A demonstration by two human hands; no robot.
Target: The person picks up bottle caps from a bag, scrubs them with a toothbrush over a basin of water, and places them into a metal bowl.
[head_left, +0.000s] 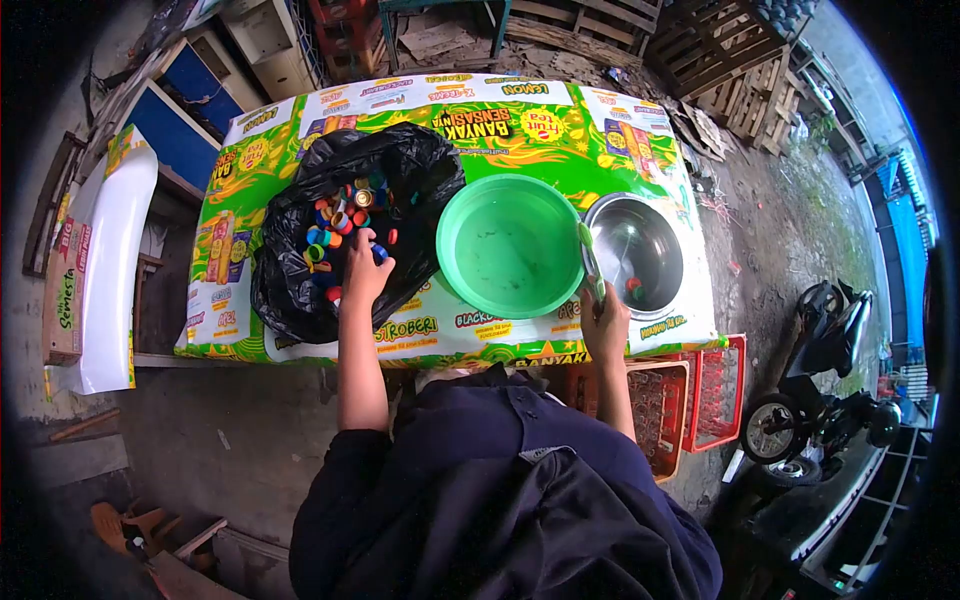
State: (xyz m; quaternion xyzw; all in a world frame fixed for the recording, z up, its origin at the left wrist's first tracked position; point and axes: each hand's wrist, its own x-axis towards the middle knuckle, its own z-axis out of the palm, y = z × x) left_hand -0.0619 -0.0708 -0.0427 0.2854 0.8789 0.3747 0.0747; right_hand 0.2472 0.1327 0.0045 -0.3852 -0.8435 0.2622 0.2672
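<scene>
This is an open-air work yard, a rough sorting spot rather than a room. The ground (pixel 790 210) is bare dirt and gravel strewn with litter. Wooden pallets (pixel 720 40) are stacked at the far edge, with loose boards and flattened cardboard beside them. The table (pixel 520 120) is covered with a printed drinks advertising banner instead of a cloth. On it sit a black bag (pixel 290 290) full of mixed bottle caps (pixel 335 215), a green basin (pixel 510 245) and a steel bowl (pixel 635 250). Red crates (pixel 715 390) stand under the table's near edge. A motorcycle (pixel 820 400) is parked close by, and old cabinets (pixel 200 90) lean at the far left.
</scene>
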